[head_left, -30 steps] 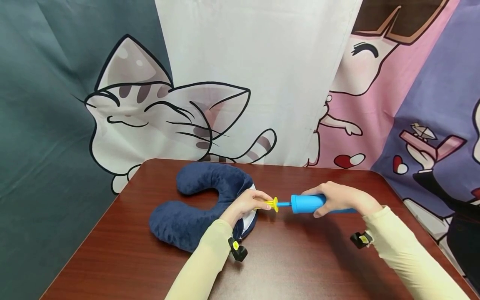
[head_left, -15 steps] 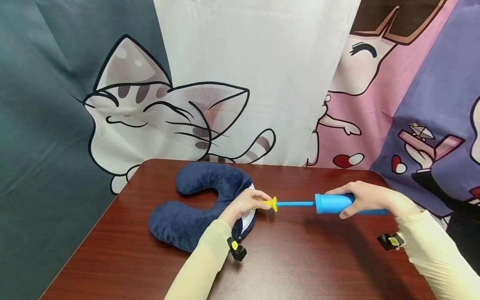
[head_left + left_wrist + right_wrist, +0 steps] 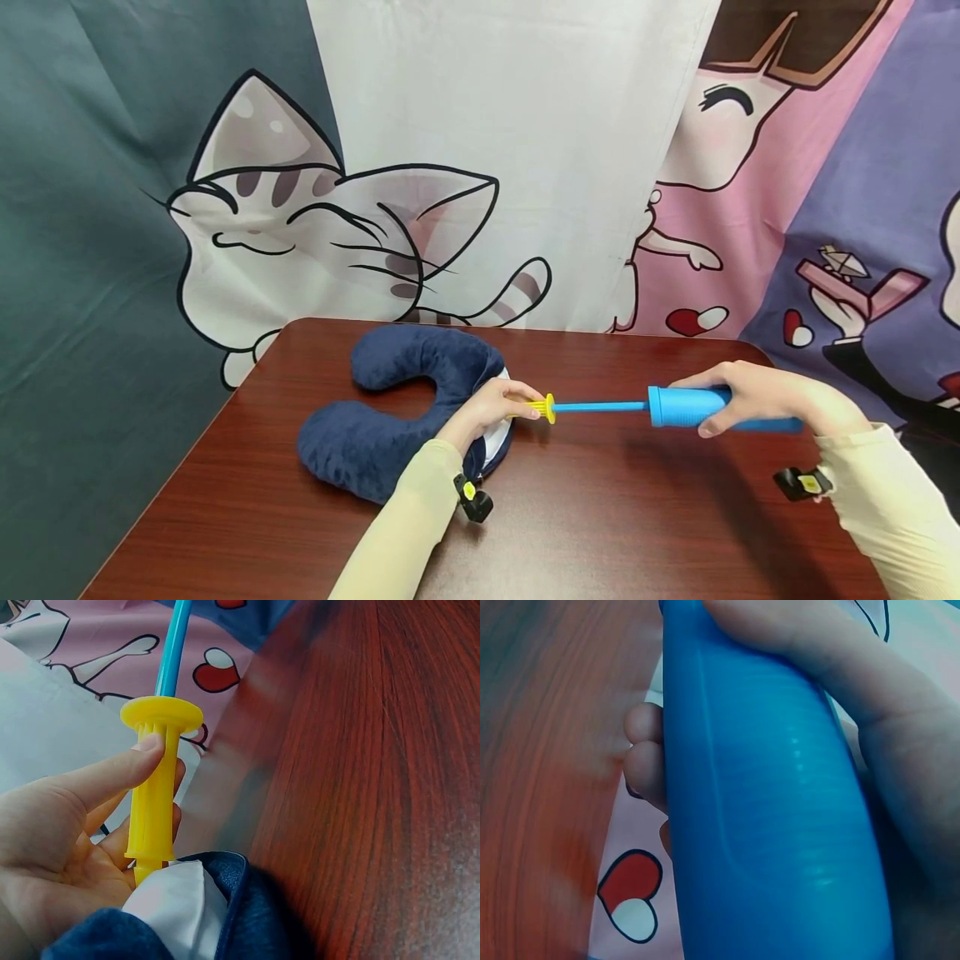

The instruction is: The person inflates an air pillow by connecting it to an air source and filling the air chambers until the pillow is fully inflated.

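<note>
Biggest thing on the surface (image 3: pixel 585 517) is a navy neck pillow (image 3: pixel 461 379), plush and squishy by the look of it, so I'd expect it to squash anywhere you grab it. Right beside it there's a hand pump, held about level above the tabletop: its blue barrel (image 3: pixel 690 407) looks like hollow plastic, probably light and stiff, maybe a bit slick, so I'd wrap the ribbed part like the right grip (image 3: pixel 768 396) is doing. The blue rod (image 3: pixel 600 407) is skinny and likely the bit that'd bend if you yank sideways. Smallest is the yellow end piece (image 3: pixel 154 795), pinched by the left grip (image 3: pixel 491 407) at the white lining (image 3: pixel 180 900); hold it behind the flange, imo. Can't tell if its tip is plugged in. Compared with a second ago, the barrel's gone further right and way more rod shows, while the left side's basically stayed put.
</note>
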Motion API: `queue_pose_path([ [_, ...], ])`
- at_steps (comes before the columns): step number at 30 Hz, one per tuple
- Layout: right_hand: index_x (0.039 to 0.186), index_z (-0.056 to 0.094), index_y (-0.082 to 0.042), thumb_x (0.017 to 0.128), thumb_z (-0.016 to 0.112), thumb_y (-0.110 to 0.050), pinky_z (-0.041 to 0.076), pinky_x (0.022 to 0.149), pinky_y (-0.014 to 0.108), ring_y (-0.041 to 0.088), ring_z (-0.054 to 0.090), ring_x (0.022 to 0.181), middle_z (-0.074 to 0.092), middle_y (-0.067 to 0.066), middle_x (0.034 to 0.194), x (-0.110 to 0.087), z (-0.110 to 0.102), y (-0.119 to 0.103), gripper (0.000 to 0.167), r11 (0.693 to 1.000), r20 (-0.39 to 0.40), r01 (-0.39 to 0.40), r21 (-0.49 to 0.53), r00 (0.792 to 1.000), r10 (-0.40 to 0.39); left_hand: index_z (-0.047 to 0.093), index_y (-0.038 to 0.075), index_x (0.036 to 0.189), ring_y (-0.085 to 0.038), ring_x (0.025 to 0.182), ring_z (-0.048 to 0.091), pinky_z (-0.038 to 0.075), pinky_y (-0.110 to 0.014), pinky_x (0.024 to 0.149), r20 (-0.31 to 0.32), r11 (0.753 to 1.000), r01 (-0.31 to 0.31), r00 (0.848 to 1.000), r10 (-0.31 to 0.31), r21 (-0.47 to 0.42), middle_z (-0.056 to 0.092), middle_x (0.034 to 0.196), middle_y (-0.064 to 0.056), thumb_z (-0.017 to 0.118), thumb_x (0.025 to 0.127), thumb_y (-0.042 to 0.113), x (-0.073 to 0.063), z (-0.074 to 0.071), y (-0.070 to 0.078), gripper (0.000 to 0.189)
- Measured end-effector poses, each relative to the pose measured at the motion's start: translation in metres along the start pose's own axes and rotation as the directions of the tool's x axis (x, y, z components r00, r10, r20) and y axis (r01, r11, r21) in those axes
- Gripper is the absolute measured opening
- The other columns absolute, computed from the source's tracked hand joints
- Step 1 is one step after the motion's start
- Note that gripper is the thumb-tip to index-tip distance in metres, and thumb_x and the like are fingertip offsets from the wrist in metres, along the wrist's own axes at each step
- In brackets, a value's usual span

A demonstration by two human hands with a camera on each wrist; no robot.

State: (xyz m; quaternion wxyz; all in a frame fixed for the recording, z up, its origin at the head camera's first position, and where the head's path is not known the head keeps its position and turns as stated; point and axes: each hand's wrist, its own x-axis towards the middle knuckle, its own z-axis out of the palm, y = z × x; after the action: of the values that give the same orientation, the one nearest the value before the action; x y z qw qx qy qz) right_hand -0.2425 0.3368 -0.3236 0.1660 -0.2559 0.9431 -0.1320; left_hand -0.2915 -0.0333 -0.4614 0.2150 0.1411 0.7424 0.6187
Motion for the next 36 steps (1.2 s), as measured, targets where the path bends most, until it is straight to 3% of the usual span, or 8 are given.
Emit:
queue_pose_path([
  [17, 0.132, 0.064, -0.017, 0.073, 0.083, -0.048, 0.047, 0.072, 0.030, 0.014, 0.059, 0.093, 0.070, 0.002, 0.114, 0.016, 0.007, -0.008, 0.070, 0.999, 0.004, 0.015, -0.036, 1.000, -0.015, 0.070, -0.005, 0.111, -0.009, 0.082, 0.066, 0.057, -0.035, 0.088, 0.016, 1.000, -0.014, 1.000, 0.015, -0.022, 0.074, 0.107, -0.018, 0.074, 0.084, 0.001, -0.001, 0.000, -0.002, 0.028],
  [24, 0.133, 0.063, -0.012, 0.074, 0.082, -0.047, 0.049, 0.073, 0.030, 0.013, 0.060, 0.093, 0.071, 0.003, 0.115, 0.036, 0.011, -0.019, 0.071, 0.995, 0.024, 0.081, -0.054, 0.997, -0.080, 0.069, -0.006, 0.113, -0.008, 0.083, 0.066, 0.057, -0.036, 0.089, 0.018, 1.000, -0.009, 1.000, 0.009, -0.030, 0.074, 0.109, -0.019, 0.073, 0.085, 0.001, -0.003, -0.001, 0.000, 0.028],
  [36, 0.132, 0.063, -0.014, 0.075, 0.082, -0.044, 0.052, 0.077, 0.035, 0.016, 0.062, 0.094, 0.071, 0.003, 0.115, 0.076, 0.028, -0.037, 0.067, 0.995, 0.055, 0.089, -0.052, 0.995, -0.087, 0.070, -0.004, 0.112, -0.009, 0.082, 0.066, 0.057, -0.036, 0.090, 0.006, 0.999, 0.009, 1.000, -0.009, -0.041, 0.074, 0.108, -0.018, 0.073, 0.085, 0.001, -0.001, 0.000, -0.002, 0.028],
])
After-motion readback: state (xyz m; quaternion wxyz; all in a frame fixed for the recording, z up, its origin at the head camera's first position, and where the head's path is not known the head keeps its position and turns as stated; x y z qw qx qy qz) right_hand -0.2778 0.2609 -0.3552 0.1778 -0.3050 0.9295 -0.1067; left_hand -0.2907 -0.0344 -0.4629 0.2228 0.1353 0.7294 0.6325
